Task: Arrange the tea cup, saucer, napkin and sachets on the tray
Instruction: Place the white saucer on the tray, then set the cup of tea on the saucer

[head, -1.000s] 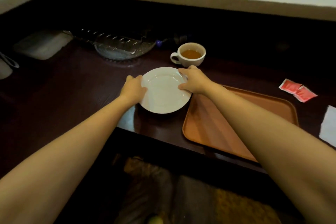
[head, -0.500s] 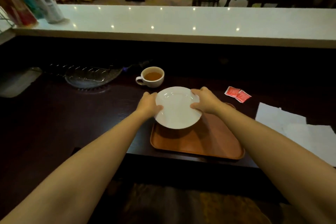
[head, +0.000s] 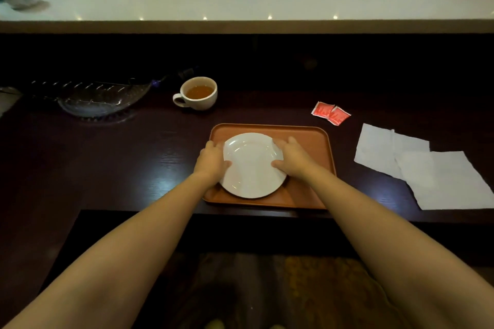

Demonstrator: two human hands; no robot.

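Observation:
A white saucer [head: 251, 165] lies on the left half of the orange tray [head: 310, 141], near the dark counter's front edge. My left hand [head: 212, 161] grips the saucer's left rim and my right hand [head: 292, 157] grips its right rim. A white tea cup [head: 199, 93] full of amber tea stands on the counter behind the tray, its handle to the left. Two red sachets [head: 331, 113] lie side by side to the tray's upper right. White napkins [head: 419, 165] are spread on the counter at the right.
A clear glass dish [head: 101, 100] sits at the back left of the dark counter [head: 120, 157]. A raised white bar ledge [head: 240, 0] runs across the back. The counter's front edge drops off just below the tray.
Both hands have carried the saucer from the counter left of the tray over to the tray and lowered it onto its left half. The view has shifted rightward.

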